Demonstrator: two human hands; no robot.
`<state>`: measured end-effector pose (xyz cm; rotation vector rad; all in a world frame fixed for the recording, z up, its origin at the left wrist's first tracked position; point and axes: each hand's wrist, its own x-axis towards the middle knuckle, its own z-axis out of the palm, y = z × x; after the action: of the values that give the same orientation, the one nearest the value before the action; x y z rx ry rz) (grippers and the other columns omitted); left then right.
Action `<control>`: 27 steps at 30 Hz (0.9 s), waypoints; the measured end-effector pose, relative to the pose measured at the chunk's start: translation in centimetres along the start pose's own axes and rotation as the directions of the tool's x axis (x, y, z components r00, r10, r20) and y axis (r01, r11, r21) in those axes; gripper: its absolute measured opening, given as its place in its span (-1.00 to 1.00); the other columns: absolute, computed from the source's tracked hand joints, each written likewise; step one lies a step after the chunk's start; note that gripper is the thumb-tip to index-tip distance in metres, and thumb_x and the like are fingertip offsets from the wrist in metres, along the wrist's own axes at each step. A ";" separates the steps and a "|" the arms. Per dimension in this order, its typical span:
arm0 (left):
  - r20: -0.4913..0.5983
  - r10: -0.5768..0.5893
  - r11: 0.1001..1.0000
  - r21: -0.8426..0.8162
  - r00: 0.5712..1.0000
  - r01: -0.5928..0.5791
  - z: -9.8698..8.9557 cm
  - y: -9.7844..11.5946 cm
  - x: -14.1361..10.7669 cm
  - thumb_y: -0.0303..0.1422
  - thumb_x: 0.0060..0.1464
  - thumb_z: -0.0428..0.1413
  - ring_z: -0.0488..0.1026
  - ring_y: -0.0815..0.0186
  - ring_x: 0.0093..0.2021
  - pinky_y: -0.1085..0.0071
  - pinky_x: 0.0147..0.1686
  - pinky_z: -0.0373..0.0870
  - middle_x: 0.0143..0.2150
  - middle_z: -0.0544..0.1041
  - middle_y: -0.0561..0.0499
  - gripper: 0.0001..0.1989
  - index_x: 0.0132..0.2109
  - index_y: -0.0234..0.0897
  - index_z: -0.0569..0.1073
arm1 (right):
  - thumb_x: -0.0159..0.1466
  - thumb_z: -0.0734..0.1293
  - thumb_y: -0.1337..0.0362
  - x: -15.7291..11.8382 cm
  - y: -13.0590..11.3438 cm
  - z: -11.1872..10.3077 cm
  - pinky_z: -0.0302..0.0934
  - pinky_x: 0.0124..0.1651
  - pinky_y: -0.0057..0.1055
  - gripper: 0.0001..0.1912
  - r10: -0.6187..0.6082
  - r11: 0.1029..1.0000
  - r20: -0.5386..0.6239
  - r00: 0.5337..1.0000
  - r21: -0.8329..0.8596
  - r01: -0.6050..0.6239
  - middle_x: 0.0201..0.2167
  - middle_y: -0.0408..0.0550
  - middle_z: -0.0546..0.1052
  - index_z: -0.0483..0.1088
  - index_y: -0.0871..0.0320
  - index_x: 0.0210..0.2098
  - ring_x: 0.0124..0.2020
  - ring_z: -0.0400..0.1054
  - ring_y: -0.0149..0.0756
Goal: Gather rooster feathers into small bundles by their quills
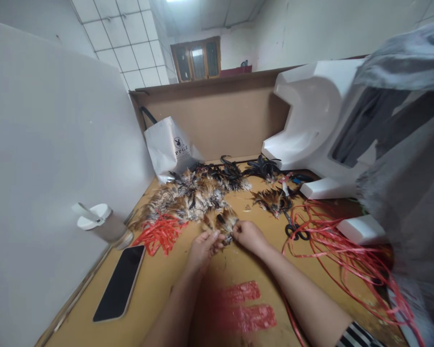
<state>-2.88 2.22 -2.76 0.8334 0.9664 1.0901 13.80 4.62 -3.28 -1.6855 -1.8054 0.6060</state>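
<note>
I am holding one small feather bunch (224, 222) low over the table (159, 299), and it is sitting right between my two hands. My left hand (204, 248) is pinching the near end, with the thumb and fingers closing on it. My right hand (251, 237) is curling up with its fingertips pressing together on the other side of the same bunch. The feather tips are pointing away from me, toward one big feather pile (191, 193). I cannot tell how many bunches are hiding in that pile.

To the right of the pile, one brown bunch (274, 200) is lying near one pair of black scissors (296, 231), and one black bunch (265, 167) is lying farther back. One heap of red strips (161, 233) is resting near my left hand, with too many bits for me to count. Two wide red strips (247, 315) are lying flat between my arms, looking a bit blurry. One big tangle of red string (332, 241) is spreading out on the right.

One phone (120, 284) and one white cup (110, 229) are resting on the left. One white bag (171, 147) is leaning at the back. One big piece of white foam (310, 111) is standing at the back right.
</note>
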 end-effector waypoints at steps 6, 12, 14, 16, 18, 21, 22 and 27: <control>0.005 0.016 0.996 0.087 1.000 -0.016 0.1 -0.1 -0.2 -0.21 -0.18 0.14 0.34 0.44 -0.55 0.54 -0.58 0.17 -0.36 0.51 -0.09 -0.73 -0.35 -0.32 0.44 | -0.03 0.26 0.21 -0.1 0.0 -0.2 -0.11 -0.67 -0.59 -0.84 0.077 0.844 0.132 0.988 0.520 -0.135 -0.79 -0.29 0.23 0.27 0.19 -0.57 -0.76 0.04 -0.55; 0.021 -0.003 0.999 0.050 1.000 0.002 -0.1 -0.4 0.0 -0.20 -0.21 0.16 0.36 0.46 -0.53 0.56 -0.57 0.16 -0.35 0.51 -0.11 -0.68 -0.34 -0.37 0.43 | -0.05 0.29 0.21 -0.1 -0.5 -0.7 -0.11 -0.75 -0.62 -0.82 0.177 0.666 0.219 0.960 0.691 -0.281 -0.83 -0.30 0.27 0.24 0.18 -0.51 -0.82 0.04 -0.56; 0.030 -0.006 0.999 0.035 1.000 0.005 -0.1 -0.5 0.1 -0.20 -0.22 0.17 0.37 0.46 -0.53 0.57 -0.56 0.17 -0.34 0.51 -0.11 -0.67 -0.34 -0.39 0.44 | -0.05 0.29 0.24 0.0 -0.4 -0.7 -0.07 -0.75 -0.63 -0.83 0.183 0.647 0.204 0.962 0.712 -0.274 -0.82 -0.29 0.29 0.24 0.18 -0.50 -0.80 0.11 -0.54; 0.038 -0.013 1.000 0.026 0.999 0.012 0.0 -0.6 0.1 -0.20 -0.23 0.18 0.37 0.45 -0.52 0.56 -0.56 0.17 -0.34 0.51 -0.12 -0.67 -0.35 -0.40 0.44 | -0.06 0.30 0.26 0.1 -0.2 -0.6 -0.06 -0.75 -0.64 -0.84 0.185 0.633 0.192 0.964 0.727 -0.267 -0.80 -0.29 0.30 0.25 0.18 -0.49 -0.79 0.14 -0.54; 0.047 -0.018 1.000 0.024 0.999 0.016 0.0 -0.7 0.1 -0.21 -0.23 0.18 0.37 0.46 -0.52 0.56 -0.55 0.18 -0.34 0.51 -0.12 -0.68 -0.36 -0.41 0.45 | -0.04 0.30 0.24 0.2 0.0 -0.6 -0.05 -0.75 -0.64 -0.83 0.183 0.617 0.199 0.963 0.740 -0.269 -0.80 -0.28 0.31 0.27 0.19 -0.48 -0.79 0.15 -0.55; 0.052 -0.021 1.000 0.018 0.998 0.020 0.1 -0.6 0.0 -0.23 -0.21 0.18 0.37 0.46 -0.52 0.56 -0.54 0.19 -0.33 0.51 -0.12 -0.69 -0.36 -0.40 0.45 | -0.03 0.32 0.21 0.2 0.0 -0.6 -0.03 -0.73 -0.65 -0.80 0.168 0.590 0.212 0.963 0.761 -0.270 -0.78 -0.24 0.34 0.29 0.22 -0.50 -0.78 0.14 -0.58; 0.056 -0.020 1.000 0.018 0.998 0.019 0.1 -0.6 -0.1 -0.23 -0.20 0.17 0.36 0.46 -0.52 0.56 -0.54 0.19 -0.33 0.51 -0.12 -0.70 -0.35 -0.40 0.45 | -0.04 0.32 0.21 0.2 -0.1 -0.7 -0.01 -0.72 -0.65 -0.80 0.162 0.580 0.212 0.964 0.769 -0.267 -0.77 -0.24 0.34 0.29 0.23 -0.50 -0.77 0.15 -0.58; 0.068 -0.014 1.000 0.020 0.998 0.012 0.1 -0.4 -0.2 -0.24 -0.19 0.17 0.36 0.46 -0.52 0.56 -0.54 0.18 -0.35 0.51 -0.13 -0.70 -0.35 -0.42 0.45 | -0.07 0.33 0.29 0.2 -0.3 -0.8 0.07 -0.69 -0.64 -0.82 0.152 0.535 0.190 0.970 0.810 -0.242 -0.68 -0.24 0.37 0.28 0.21 -0.47 -0.69 0.28 -0.52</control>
<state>-2.69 1.93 -3.07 0.8738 0.9250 1.0359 14.14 4.72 -2.50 -1.1652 -1.0398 1.4072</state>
